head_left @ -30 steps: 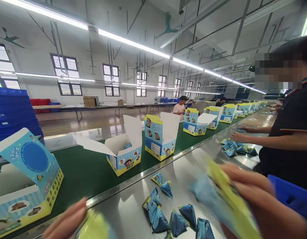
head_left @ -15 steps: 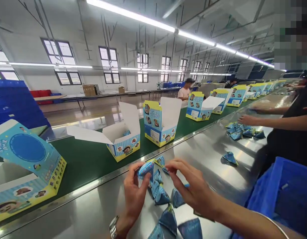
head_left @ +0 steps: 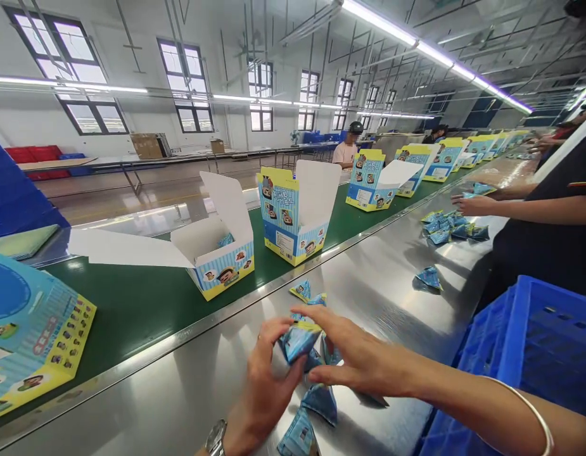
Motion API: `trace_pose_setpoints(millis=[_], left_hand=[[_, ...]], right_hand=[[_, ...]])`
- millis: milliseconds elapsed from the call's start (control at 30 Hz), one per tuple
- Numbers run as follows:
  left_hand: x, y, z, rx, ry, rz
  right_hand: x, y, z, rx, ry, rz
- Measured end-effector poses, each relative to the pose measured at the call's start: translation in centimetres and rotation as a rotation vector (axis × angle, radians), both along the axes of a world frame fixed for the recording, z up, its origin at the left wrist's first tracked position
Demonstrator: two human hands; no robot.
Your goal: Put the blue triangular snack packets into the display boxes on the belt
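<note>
Watching from the near side of the line, you notice both bare hands closing around one small triangular blue foil packet (head_left: pixel 298 342), held just above the stainless steel surface (head_left: pixel 173 386), near its long edge beside the green conveyor belt (head_left: pixel 131 310). The left hand (head_left: pixel 263 380), with a metal wristwatch (head_left: pixel 216 437) at its wrist, has a firm grip, pinching the packet from the side between thumb and fingers. The right hand (head_left: pixel 363 358), with a thin silver bangle (head_left: pixel 535 411) further up the forearm, stretches across with its fingers long, their tips at the packet's upper corner. From here, I cannot tell whether they are pinching it or only pressing against it.

The packet looks light and soft-sided, and its slick foil might slip, so the flat yellow-trimmed seam along its top seems the surest place to take hold. More blue foil packets (head_left: pixel 318 403) lie under and just beyond the hands. Further along the surface, a heap of matching packets (head_left: pixel 443 228) sits near a co-worker's hand (head_left: pixel 471 204), with a lone packet (head_left: pixel 428 277) apart from it. On the belt stands an open white cardboard box with blue stripes and a yellow base (head_left: pixel 221 253), one small blue packet (head_left: pixel 226 240) inside. A blue plastic crate (head_left: pixel 525 354) sits by the surface's near right edge.
</note>
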State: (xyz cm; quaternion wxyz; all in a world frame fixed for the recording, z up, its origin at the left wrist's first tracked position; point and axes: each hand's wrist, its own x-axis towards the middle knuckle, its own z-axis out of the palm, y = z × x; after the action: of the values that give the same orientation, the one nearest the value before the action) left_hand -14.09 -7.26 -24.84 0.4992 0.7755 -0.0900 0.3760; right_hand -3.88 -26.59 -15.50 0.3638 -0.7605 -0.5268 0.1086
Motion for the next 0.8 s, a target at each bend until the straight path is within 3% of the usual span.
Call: trace_pose_setpoints(millis=[133, 200, 267, 333, 400, 533, 633, 700, 800], left_hand=[[-0.8, 0.3, -0.2, 0.159, -0.101, -0.046], [-0.6, 1.4, -0.2, 0.141, -0.041, -0.093], [0.7, 2.9, -0.2, 0.102, 0.040, -0.091], [3.6, 4.3, -0.3, 0.086, 0.119, -0.034], [7.7, 5.2, -0.7, 0.142, 0.220, -0.002], [16.6, 5.3, -2.4, 0.308, 0.452, 0.010], [19.9, 5.0, -3.2, 0.381, 0.540, -0.003], [19.4, 5.1, -2.9, 0.388, 0.500, 0.006], [14.5, 6.3, -0.9, 0.313, 0.273, 0.104]], right_hand=[[-0.4, 1.4, 0.0, -0.004, 0.155, 0.060], [-0.2, 1.8, 0.1, 0.095, 0.179, -0.050], [0.1, 1.7, 0.4, 0.354, 0.110, -0.266], [0.4, 1.4, 0.7, 0.654, -0.014, -0.478], [0.6, 1.3, 0.9, 0.781, -0.097, -0.555], [0.8, 1.9, 0.4, 0.751, -0.195, -0.562], [0.3, 2.7, -0.3, 0.766, -0.353, -0.574], [-0.4, 2.9, -0.7, 0.768, -0.475, -0.577], [-1.6, 2.9, -1.1, 0.897, -0.722, -0.674]])
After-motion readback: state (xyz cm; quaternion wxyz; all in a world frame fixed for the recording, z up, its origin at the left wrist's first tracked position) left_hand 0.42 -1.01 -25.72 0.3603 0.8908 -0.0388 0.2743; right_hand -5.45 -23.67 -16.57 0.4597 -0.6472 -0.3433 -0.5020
